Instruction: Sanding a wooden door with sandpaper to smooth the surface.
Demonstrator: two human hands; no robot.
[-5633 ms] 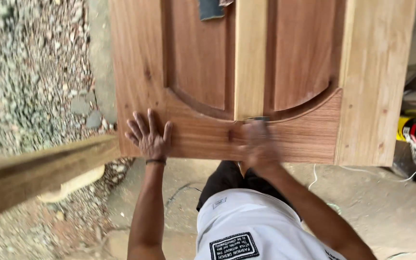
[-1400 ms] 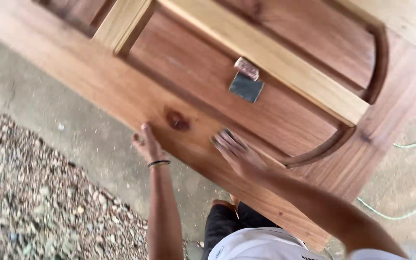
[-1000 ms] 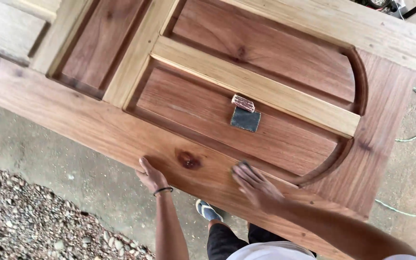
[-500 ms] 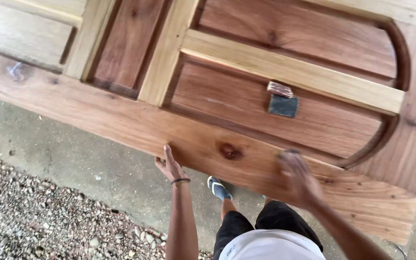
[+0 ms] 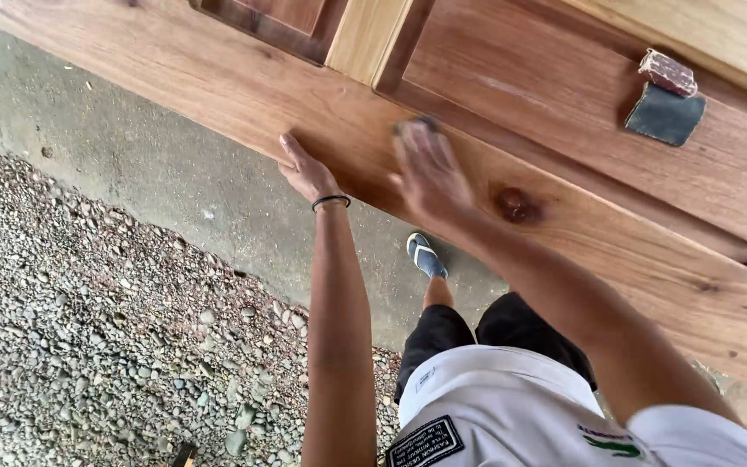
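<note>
A large panelled wooden door [image 5: 218, 78] lies flat in front of me, its long side rail nearest. My left hand [image 5: 309, 169] rests flat on the rail's edge, fingers stretched out, a dark band on the wrist. Beside it my right hand [image 5: 430, 173] presses down on the rail, blurred, with a small dark sheet of sandpaper [image 5: 414, 126] showing under the fingertips. A dark knot [image 5: 512, 204] in the wood sits just right of that hand.
Two spare pieces of sandpaper lie on a recessed panel: a dark one [image 5: 666, 114] and a reddish one [image 5: 668, 72]. Below the door run a concrete strip [image 5: 157, 182] and gravel [image 5: 79, 329]. My sandalled foot [image 5: 425, 257] stands under the door's edge.
Both hands have shifted left along the rail. My right hand, earlier right of the knot, is now left of it. The view has come closer to the door.
</note>
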